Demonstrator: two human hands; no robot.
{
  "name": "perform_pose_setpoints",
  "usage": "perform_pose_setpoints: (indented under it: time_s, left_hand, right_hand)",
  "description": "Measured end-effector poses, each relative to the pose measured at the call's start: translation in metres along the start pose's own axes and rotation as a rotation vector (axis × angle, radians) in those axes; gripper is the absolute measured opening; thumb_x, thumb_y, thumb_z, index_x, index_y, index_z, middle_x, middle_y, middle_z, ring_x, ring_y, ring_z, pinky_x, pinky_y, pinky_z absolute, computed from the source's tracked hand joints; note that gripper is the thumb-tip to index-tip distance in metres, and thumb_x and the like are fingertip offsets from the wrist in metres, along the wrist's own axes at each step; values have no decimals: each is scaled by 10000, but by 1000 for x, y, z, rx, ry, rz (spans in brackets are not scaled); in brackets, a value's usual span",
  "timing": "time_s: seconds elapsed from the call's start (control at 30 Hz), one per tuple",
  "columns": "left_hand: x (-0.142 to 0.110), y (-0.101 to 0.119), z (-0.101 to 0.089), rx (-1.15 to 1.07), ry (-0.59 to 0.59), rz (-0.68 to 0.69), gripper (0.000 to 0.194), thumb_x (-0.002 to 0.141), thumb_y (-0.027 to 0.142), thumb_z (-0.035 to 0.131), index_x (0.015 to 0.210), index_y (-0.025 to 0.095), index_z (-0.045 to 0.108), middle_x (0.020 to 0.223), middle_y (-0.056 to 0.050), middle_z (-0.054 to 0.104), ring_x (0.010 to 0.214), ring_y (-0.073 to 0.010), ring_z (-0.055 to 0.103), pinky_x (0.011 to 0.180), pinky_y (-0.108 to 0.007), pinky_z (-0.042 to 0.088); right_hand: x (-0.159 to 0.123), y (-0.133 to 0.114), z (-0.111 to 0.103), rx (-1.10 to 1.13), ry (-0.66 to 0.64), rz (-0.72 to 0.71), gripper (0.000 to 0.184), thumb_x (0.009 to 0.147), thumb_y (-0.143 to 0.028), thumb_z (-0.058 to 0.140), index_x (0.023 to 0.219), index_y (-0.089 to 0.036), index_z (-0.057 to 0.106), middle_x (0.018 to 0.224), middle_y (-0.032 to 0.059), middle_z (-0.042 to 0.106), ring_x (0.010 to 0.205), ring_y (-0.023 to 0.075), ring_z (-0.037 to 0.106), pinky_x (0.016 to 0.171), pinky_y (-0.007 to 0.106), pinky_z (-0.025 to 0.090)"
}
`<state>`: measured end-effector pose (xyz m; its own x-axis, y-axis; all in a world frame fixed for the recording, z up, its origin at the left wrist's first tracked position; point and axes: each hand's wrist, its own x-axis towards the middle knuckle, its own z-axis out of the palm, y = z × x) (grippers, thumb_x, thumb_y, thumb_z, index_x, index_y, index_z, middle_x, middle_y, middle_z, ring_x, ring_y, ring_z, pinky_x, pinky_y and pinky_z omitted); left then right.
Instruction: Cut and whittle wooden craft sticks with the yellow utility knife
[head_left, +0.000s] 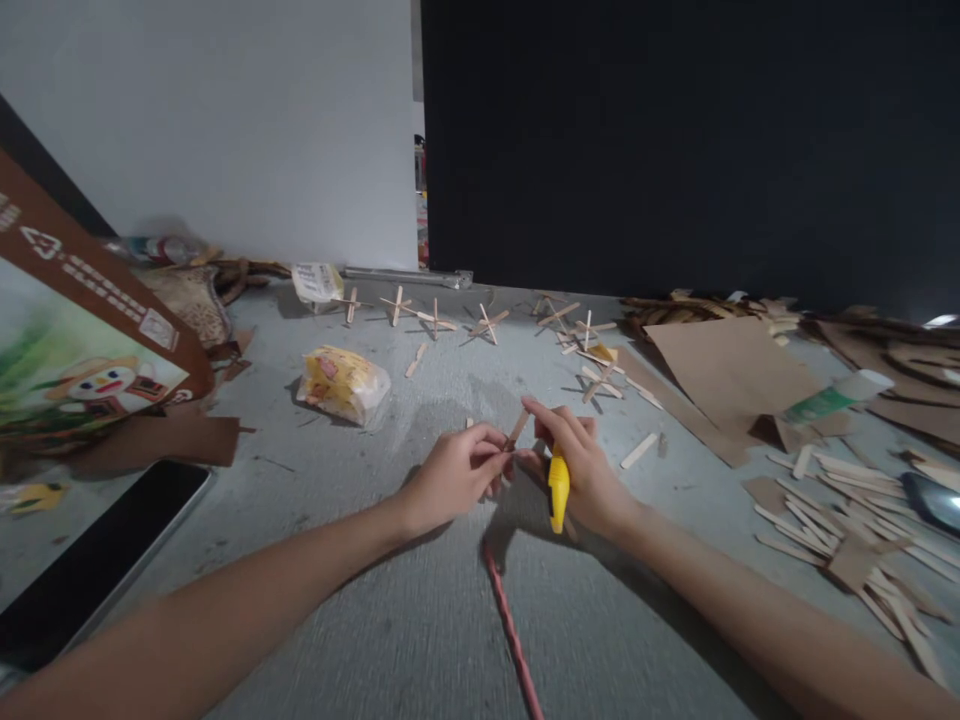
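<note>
Wooden stick [518, 426], left hand [456, 474] pinching, right hand [589, 472] apparently curled

Hands: two, one left hand [456, 472] and one right hand [589, 465]. Held wooden stick [518, 426]: one. Yellow tool [558, 488]: one. Crossed-stick assemblies [397, 306]: four across the rear left and centre; those at right overlap, exact count indeterminate. Red cord [508, 622]: one. Phone [105, 565]: one. Green-and-white tube [838, 396]: one. Printed bag [94, 335]: one. Stick pile [862, 520]: one, individual sticks uncountable.
</note>
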<state>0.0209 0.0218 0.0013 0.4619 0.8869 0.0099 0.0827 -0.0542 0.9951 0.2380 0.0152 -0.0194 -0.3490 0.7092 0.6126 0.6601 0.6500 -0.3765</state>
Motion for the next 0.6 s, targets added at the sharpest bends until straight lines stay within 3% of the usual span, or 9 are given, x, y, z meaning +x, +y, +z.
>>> perform_pose_setpoints:
  time_s: [0.23,0.33,0.5,0.6]
  left_hand:
    - [0,0,2,45,-25,-35,81,918,218,682,991,191,660,897,-69,821,698,-166,713,653,-263,536]
    - [-1,-2,1,113,-32,-4,151,919,182,663,1069,194,680,930,-69,834,733,-173,732,713,-281,549]
    - [-2,-3,-1,160,-52,-2,175,936,210,657,1107,192,687,822,-36,800,666,-163,696,674,-271,523]
    - [-1,-2,-2,152,-39,-10,185,935,232,672,1114,188,680,757,-17,772,637,-161,685,656,-268,521]
  right_hand:
    - [2,-1,0,12,-50,21,505,1018,-438,740,1456,-280,545,925,36,648,785,237,623,818,406,440]
    - [4,-2,0,34,10,14,449,1021,-400,741,1420,-300,563,878,4,628,750,221,604,807,387,414]
    - [5,-2,0,40,1,19,391,1048,-288,683,1426,-306,585,875,4,636,759,215,620,811,384,418]
    - [5,0,1,52,69,-15,328,1076,-240,618,1395,-308,596,863,-6,631,745,205,620,793,380,427]
